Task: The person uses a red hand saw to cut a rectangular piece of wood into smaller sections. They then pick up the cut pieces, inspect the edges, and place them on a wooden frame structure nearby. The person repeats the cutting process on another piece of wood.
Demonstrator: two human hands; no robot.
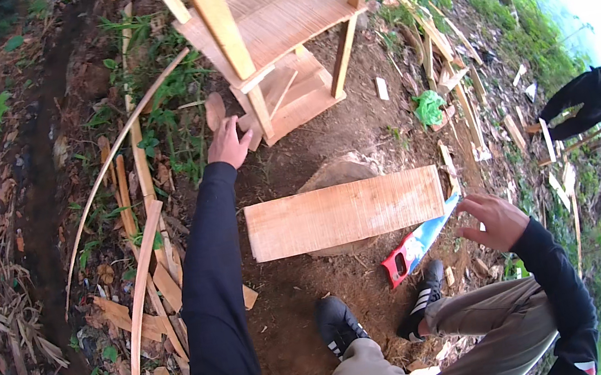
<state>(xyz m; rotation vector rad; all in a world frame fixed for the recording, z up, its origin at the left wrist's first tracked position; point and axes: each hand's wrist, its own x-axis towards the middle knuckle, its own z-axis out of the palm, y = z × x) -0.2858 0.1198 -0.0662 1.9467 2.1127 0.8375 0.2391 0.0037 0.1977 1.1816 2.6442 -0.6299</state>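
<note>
My left hand [228, 144] reaches far forward on a dark-sleeved arm, its fingers apart at a small flat wood piece [214, 110] next to the foot of a wooden shelf frame [272, 17]. I cannot tell whether the fingers touch the piece. My right hand [496, 217] hovers open at the right, holding nothing, just beside a handsaw [415, 245] with a red handle and a blue blade cover that lies on the soil. A wide flat plank [344, 213] rests across a rock [336, 174] in front of my shoes.
Long bent wood strips [140, 282] and offcuts litter the ground at the left. More slats and a green bag [428, 107] lie at the right. Another person in dark clothes [588, 100] bends over at the far right. My black shoes [339, 324] stand on bare soil.
</note>
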